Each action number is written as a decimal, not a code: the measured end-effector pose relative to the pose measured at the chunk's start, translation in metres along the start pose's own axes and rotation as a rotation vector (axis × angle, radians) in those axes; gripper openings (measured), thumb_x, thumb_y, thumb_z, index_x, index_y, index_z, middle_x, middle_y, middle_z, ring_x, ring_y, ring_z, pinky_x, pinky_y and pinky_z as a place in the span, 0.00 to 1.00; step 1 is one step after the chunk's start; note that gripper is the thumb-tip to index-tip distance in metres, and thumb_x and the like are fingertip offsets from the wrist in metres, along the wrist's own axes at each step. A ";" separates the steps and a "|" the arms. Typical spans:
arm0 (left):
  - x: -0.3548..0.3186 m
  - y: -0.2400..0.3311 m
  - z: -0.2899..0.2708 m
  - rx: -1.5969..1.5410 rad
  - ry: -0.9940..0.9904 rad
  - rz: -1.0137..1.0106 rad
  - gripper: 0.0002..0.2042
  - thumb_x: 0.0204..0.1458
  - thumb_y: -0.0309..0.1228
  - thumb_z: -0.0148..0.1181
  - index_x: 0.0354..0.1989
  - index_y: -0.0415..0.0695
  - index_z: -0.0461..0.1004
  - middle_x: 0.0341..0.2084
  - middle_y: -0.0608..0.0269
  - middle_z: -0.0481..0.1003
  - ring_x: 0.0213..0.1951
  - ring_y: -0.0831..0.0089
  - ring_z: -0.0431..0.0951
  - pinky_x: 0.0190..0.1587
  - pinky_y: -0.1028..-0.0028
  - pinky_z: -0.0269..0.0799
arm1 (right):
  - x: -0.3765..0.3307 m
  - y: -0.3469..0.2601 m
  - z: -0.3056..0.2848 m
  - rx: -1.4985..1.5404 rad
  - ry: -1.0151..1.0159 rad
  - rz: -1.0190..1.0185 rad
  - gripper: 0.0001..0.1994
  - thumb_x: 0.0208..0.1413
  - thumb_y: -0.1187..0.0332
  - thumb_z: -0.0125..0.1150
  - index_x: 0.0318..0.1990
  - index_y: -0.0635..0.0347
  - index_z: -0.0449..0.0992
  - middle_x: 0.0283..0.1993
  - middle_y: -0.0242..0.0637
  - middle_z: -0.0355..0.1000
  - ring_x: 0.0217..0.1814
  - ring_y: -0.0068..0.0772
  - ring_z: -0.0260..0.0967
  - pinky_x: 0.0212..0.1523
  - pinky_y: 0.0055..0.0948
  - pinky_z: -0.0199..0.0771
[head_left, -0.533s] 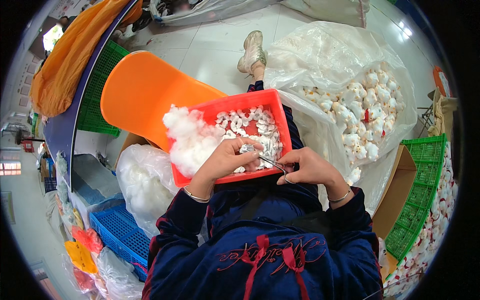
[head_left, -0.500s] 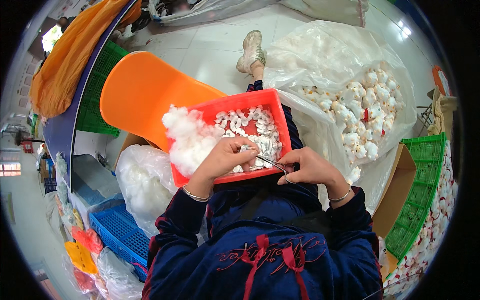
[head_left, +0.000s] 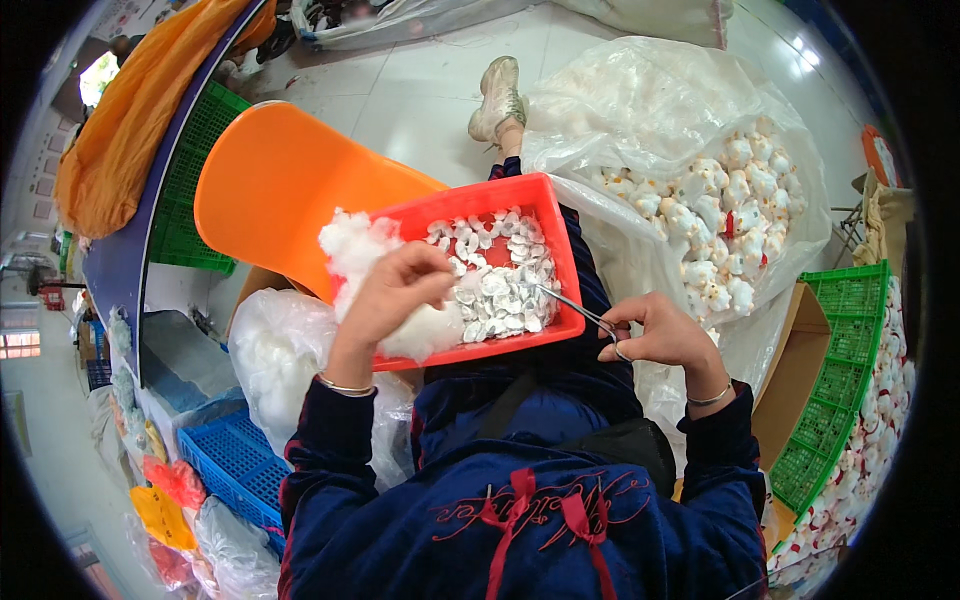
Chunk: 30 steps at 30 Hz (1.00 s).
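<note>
The left hand rests curled on white stuffing at 9 o'clock in the red tray on the lap; whether its fingers pinch any, I cannot tell. The right hand, at 4 o'clock off the tray, has fingers closed on thin metal forceps. The stuffing looks light, soft and compressible, best pinched in small tufts

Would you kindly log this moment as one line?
left hand: in fluff | right hand: holds forceps | red tray: on lap
</note>
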<state>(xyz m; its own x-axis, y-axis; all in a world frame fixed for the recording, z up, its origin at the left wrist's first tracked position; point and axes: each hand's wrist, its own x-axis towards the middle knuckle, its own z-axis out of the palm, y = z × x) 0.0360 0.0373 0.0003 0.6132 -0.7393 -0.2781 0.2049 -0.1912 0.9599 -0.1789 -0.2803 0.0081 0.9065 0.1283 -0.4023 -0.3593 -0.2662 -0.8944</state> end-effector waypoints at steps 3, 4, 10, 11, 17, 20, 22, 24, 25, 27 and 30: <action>0.007 0.006 0.039 -0.013 -0.125 0.008 0.20 0.57 0.22 0.63 0.59 0.41 0.71 0.46 0.59 0.78 0.44 0.72 0.82 0.45 0.74 0.80 | 0.006 -0.009 0.003 -0.070 -0.010 -0.052 0.15 0.44 0.66 0.79 0.36 0.66 0.82 0.22 0.30 0.69 0.27 0.20 0.65 0.31 0.26 0.66; 0.007 0.010 0.051 -0.022 -0.118 -0.025 0.19 0.56 0.22 0.64 0.57 0.41 0.73 0.43 0.60 0.80 0.42 0.73 0.83 0.44 0.75 0.80 | 0.009 -0.014 0.004 -0.072 -0.019 -0.027 0.15 0.43 0.67 0.80 0.36 0.65 0.82 0.23 0.30 0.70 0.28 0.21 0.67 0.34 0.26 0.68; 0.017 0.009 0.057 0.036 -0.205 -0.104 0.08 0.55 0.22 0.64 0.43 0.38 0.79 0.29 0.65 0.80 0.28 0.81 0.79 0.34 0.81 0.76 | 0.003 -0.010 0.006 -0.033 -0.035 -0.061 0.15 0.45 0.65 0.79 0.35 0.65 0.82 0.21 0.29 0.67 0.25 0.19 0.63 0.28 0.25 0.63; 0.016 0.009 0.055 0.016 -0.184 -0.088 0.07 0.55 0.22 0.63 0.42 0.38 0.79 0.29 0.65 0.80 0.28 0.81 0.79 0.33 0.81 0.75 | 0.002 -0.010 0.007 -0.016 -0.031 -0.045 0.15 0.45 0.65 0.79 0.35 0.65 0.82 0.21 0.29 0.67 0.25 0.19 0.63 0.28 0.25 0.64; 0.013 0.001 0.022 -0.012 -0.009 -0.001 0.08 0.54 0.19 0.61 0.42 0.39 0.79 0.33 0.64 0.80 0.31 0.81 0.79 0.36 0.79 0.76 | -0.006 -0.001 -0.003 -0.006 0.021 0.001 0.15 0.45 0.66 0.78 0.35 0.66 0.82 0.22 0.28 0.68 0.26 0.18 0.63 0.29 0.25 0.65; 0.007 0.021 0.061 0.046 0.012 0.050 0.09 0.54 0.21 0.62 0.44 0.41 0.79 0.35 0.67 0.81 0.37 0.79 0.79 0.41 0.77 0.76 | 0.000 -0.011 0.002 -0.052 -0.011 -0.045 0.15 0.45 0.66 0.78 0.35 0.67 0.82 0.21 0.28 0.68 0.26 0.18 0.63 0.29 0.25 0.65; 0.009 0.020 0.071 0.124 -0.064 0.102 0.10 0.54 0.22 0.63 0.44 0.42 0.80 0.37 0.69 0.81 0.40 0.79 0.79 0.44 0.77 0.75 | 0.004 -0.011 0.003 -0.043 -0.039 -0.031 0.14 0.45 0.66 0.78 0.36 0.67 0.82 0.21 0.28 0.69 0.26 0.18 0.63 0.30 0.24 0.65; 0.014 0.027 0.070 0.309 -0.215 0.161 0.08 0.54 0.23 0.65 0.42 0.40 0.81 0.35 0.69 0.81 0.38 0.81 0.79 0.43 0.79 0.74 | 0.005 -0.011 0.003 -0.027 -0.061 -0.014 0.13 0.45 0.69 0.78 0.36 0.67 0.83 0.22 0.28 0.70 0.27 0.18 0.65 0.33 0.25 0.68; 0.016 0.021 0.067 0.265 -0.234 0.064 0.06 0.53 0.23 0.65 0.39 0.39 0.81 0.31 0.69 0.81 0.34 0.84 0.77 0.39 0.81 0.72 | 0.004 -0.011 0.001 -0.017 -0.069 -0.004 0.13 0.44 0.71 0.77 0.36 0.68 0.83 0.23 0.29 0.71 0.27 0.19 0.67 0.36 0.25 0.70; 0.015 0.023 0.063 0.321 -0.231 0.063 0.05 0.53 0.22 0.64 0.37 0.39 0.81 0.29 0.69 0.80 0.33 0.84 0.77 0.38 0.81 0.72 | 0.002 -0.011 0.001 0.030 -0.083 0.022 0.12 0.43 0.74 0.77 0.37 0.68 0.83 0.23 0.30 0.72 0.28 0.20 0.69 0.39 0.26 0.73; 0.013 0.025 0.056 0.283 -0.226 0.052 0.04 0.52 0.20 0.63 0.35 0.39 0.81 0.29 0.69 0.80 0.32 0.84 0.77 0.38 0.81 0.72 | -0.001 -0.011 0.005 0.099 -0.095 0.031 0.13 0.44 0.72 0.77 0.37 0.67 0.83 0.23 0.28 0.70 0.27 0.19 0.67 0.37 0.25 0.71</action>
<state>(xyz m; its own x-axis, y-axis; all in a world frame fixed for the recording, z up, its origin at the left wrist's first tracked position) 0.0068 -0.0132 0.0224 0.4265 -0.8708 -0.2447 -0.0604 -0.2974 0.9529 -0.1765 -0.2728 0.0173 0.8712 0.2124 -0.4426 -0.4114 -0.1761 -0.8943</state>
